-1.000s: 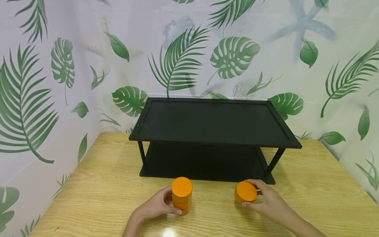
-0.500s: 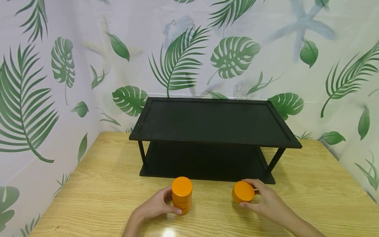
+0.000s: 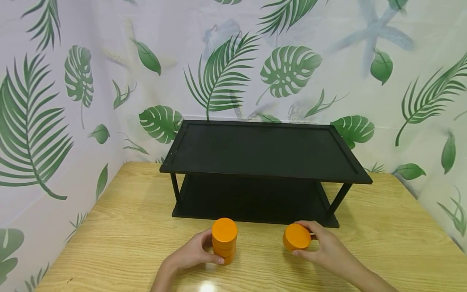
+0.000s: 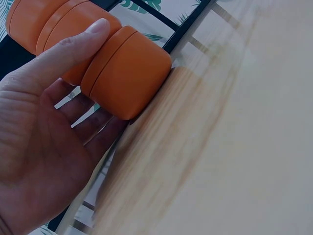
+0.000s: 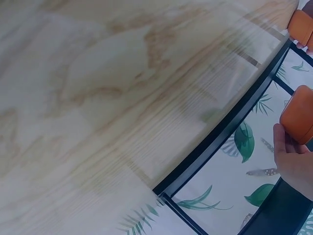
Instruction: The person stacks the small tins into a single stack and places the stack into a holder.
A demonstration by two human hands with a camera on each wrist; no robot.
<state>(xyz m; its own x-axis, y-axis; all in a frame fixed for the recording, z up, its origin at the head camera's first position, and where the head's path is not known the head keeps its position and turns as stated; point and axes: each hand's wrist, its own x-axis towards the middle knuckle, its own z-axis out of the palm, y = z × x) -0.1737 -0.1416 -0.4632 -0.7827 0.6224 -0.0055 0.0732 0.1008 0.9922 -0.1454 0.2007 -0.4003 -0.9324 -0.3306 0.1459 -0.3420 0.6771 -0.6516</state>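
A stack of short, round orange lidded jars (image 3: 224,232) stands upright on the table in front of the shelf. My left hand (image 3: 190,254) grips it from the left side, thumb in front and the other fingers behind. In the left wrist view the thumb lies across the stacked jars (image 4: 128,73), and the lowest one meets the table. To the right, my right hand (image 3: 326,248) holds a single orange jar (image 3: 297,236) between thumb and fingers, above the tabletop and apart from the stack. The right wrist view catches this jar (image 5: 298,115) at its right edge.
A black two-tier shelf (image 3: 255,150) stands just behind both hands, its lower board (image 3: 248,198) close to the jars. Wood-grain table (image 3: 120,227) lies around it. A leaf-patterned cloth (image 3: 157,81) hangs behind and at the sides.
My right hand has moved slightly left with its jar, narrowing the distance to the stack. The left hand and the stack have kept their place.
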